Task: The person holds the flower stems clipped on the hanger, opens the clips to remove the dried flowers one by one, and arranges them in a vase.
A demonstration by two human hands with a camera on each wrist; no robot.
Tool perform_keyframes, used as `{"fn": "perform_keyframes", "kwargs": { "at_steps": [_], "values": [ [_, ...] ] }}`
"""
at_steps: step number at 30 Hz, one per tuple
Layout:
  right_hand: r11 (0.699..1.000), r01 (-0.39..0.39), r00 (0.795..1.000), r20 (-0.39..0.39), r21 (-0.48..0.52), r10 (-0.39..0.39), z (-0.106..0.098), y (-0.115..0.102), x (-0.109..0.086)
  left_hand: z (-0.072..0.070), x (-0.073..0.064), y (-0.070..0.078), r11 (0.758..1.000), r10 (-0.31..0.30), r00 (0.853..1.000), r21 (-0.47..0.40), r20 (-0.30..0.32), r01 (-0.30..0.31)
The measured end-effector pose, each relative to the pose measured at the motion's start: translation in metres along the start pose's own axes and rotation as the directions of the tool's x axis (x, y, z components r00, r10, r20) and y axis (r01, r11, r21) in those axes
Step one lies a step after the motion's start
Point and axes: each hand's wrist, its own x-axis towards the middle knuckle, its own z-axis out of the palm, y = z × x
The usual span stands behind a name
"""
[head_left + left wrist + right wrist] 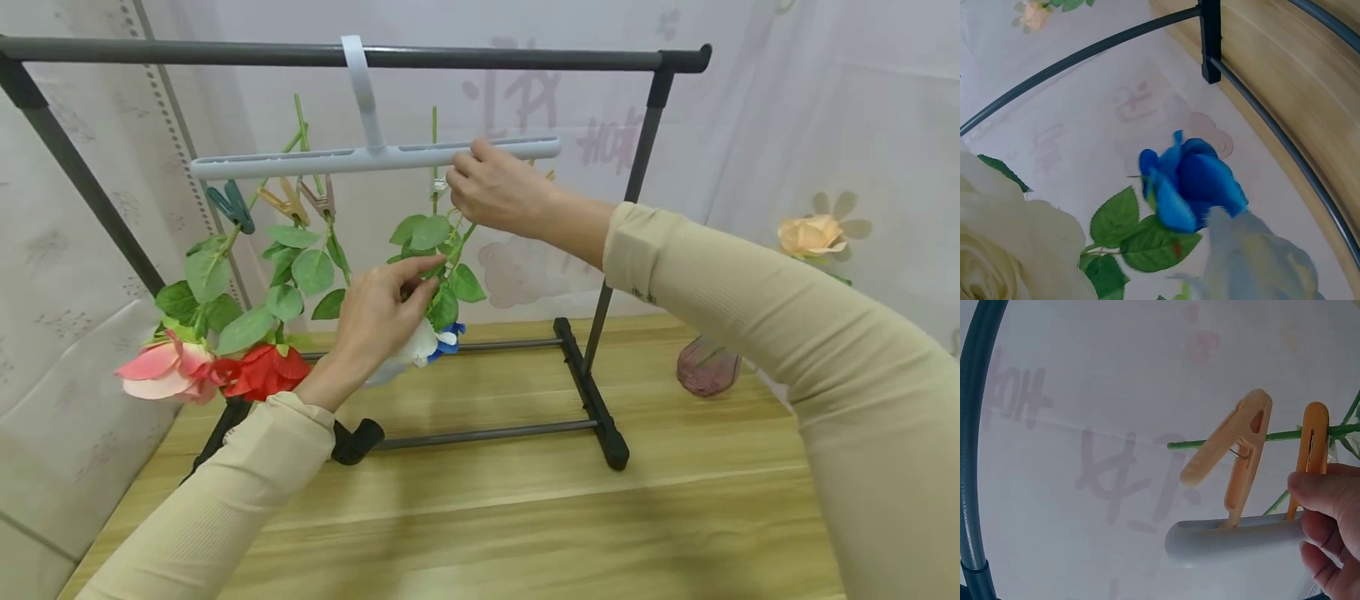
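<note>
A pale grey-blue clip hanger [300, 163] hangs by its hook from the rack's top bar. My right hand [498, 187] is at the right half of the hanger, pinching an orange clothespin [1314, 440] between thumb and fingers. A green stem [1282, 435] crosses that clothespin and the peach clothespin [1247, 456] beside it. Lower down, my left hand [386, 308] pinches at a leafy flower stem [459, 250]; the exact contact is partly hidden. White flowers [420, 343] and a blue flower [1194, 184] hang head down by the left hand.
Green, yellow and pinkish clips hold a pink flower [168, 367] and a red flower [262, 371] on the left. The dark rack [592, 392] stands on a wooden table [480, 517]. A pink glass vase [707, 367] with a peach flower [812, 235] stands at the right.
</note>
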Motion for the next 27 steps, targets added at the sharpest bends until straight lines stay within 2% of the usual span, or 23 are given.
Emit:
{"fn": "perform_keyframes", "kwargs": {
  "at_steps": [4, 10, 13, 16, 18, 20, 22, 27],
  "values": [
    [0.999, 0.039, 0.999, 0.012, -0.027, -0.038, -0.003, 0.002, 0.003, -0.004, 0.0, 0.003, 1.0, -0.019, 0.999, 0.023, 0.042, 0.018],
    [0.988, 0.155, 0.986, 0.066, -0.015, -0.154, -0.009, 0.009, 0.007, -0.009, 0.0, 0.007, 0.998, -0.046, 0.993, 0.057, 0.11, 0.04],
    [0.977, 0.211, 0.97, 0.122, 0.014, -0.211, -0.013, 0.014, 0.008, -0.01, 0.002, 0.008, 0.996, -0.073, 0.98, 0.061, 0.184, 0.062],
    [0.969, 0.241, 0.954, 0.168, 0.055, -0.247, -0.015, 0.016, 0.011, -0.01, 0.004, 0.008, 0.995, -0.097, 0.961, 0.057, 0.26, 0.085],
    [0.967, 0.243, 0.95, 0.183, 0.07, -0.252, -0.017, 0.015, 0.012, -0.009, 0.004, 0.008, 0.994, -0.107, 0.95, 0.052, 0.295, 0.095],
    [0.97, 0.232, 0.953, 0.182, 0.078, -0.242, -0.017, 0.013, 0.013, -0.008, 0.003, 0.007, 0.994, -0.109, 0.945, 0.045, 0.31, 0.1],
    [0.974, 0.214, 0.961, 0.166, 0.07, -0.223, -0.016, 0.012, 0.012, -0.007, 0.001, 0.005, 0.995, -0.103, 0.945, 0.041, 0.312, 0.095],
    [0.986, 0.159, 0.983, 0.09, 0.045, -0.162, -0.009, 0.013, 0.004, -0.005, 0.0, 0.004, 0.996, -0.087, 0.957, 0.053, 0.278, 0.075]
  ]
}}
